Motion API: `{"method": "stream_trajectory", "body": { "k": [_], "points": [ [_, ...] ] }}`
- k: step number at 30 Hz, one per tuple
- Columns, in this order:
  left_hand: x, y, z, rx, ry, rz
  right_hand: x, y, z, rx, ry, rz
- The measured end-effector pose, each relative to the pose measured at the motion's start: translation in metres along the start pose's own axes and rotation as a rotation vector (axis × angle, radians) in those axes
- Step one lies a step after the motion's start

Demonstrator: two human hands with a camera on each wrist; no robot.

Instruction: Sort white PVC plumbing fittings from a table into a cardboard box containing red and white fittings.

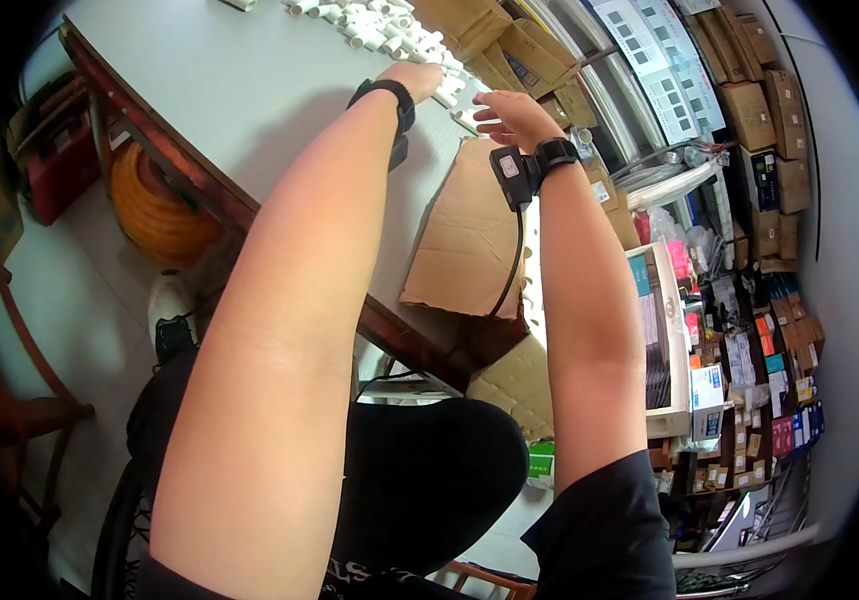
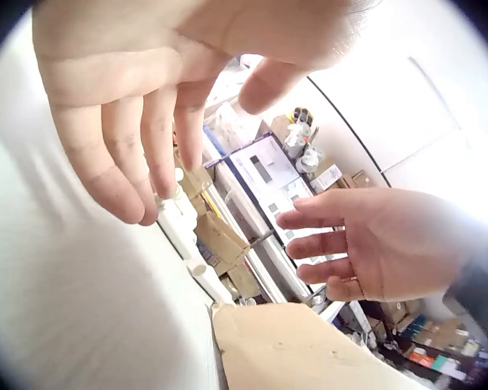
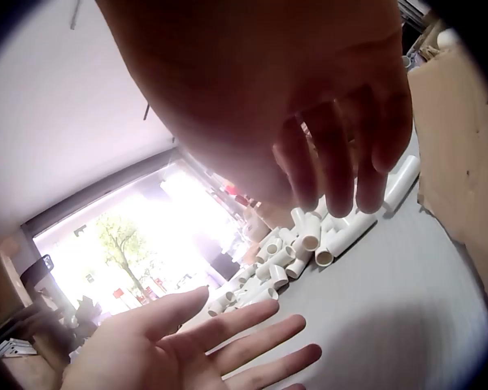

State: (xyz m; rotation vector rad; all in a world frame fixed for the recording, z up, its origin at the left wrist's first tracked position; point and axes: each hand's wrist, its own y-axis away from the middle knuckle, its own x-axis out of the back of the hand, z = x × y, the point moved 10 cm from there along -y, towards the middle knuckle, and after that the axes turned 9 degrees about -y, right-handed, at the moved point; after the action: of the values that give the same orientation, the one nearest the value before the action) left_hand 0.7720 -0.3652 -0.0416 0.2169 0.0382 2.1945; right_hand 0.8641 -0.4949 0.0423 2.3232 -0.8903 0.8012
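My left hand is held over the table beside a pile of white plastic pipe fittings. Its fingers hang loosely extended in the left wrist view, with nothing between them. To its right, my right hand is raised near the end of the pile, fingers apart and holding nothing. In the right wrist view the left palm is turned up with fingers spread. The right fingers overlap the fittings there, among them tee-shaped pieces and short tubes.
A cardboard flap lies at the table's right, below my right wrist. Cardboard boxes stand past the pile. Shelves of small boxes line the right side. An orange round object sits under the table.
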Motion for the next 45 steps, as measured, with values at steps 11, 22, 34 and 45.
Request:
{"method": "stream_trajectory", "body": {
  "k": [11,22,34,45],
  "points": [
    [-0.032,-0.027,-0.005,0.066,0.079,-0.113,0.005,-0.064,0.029,-0.004,-0.212,0.037],
    [-0.029,-0.027,0.002,0.113,0.235,-0.145,-0.01,-0.096,0.04,0.017,-0.204,0.014],
    [-0.039,-0.045,-0.005,0.041,0.348,-0.185,-0.018,-0.116,0.05,0.001,-0.207,-0.05],
    [-0.047,-0.046,-0.009,0.033,0.253,-0.308,-0.02,-0.114,0.056,-0.001,-0.366,-0.006]
  ]
}}
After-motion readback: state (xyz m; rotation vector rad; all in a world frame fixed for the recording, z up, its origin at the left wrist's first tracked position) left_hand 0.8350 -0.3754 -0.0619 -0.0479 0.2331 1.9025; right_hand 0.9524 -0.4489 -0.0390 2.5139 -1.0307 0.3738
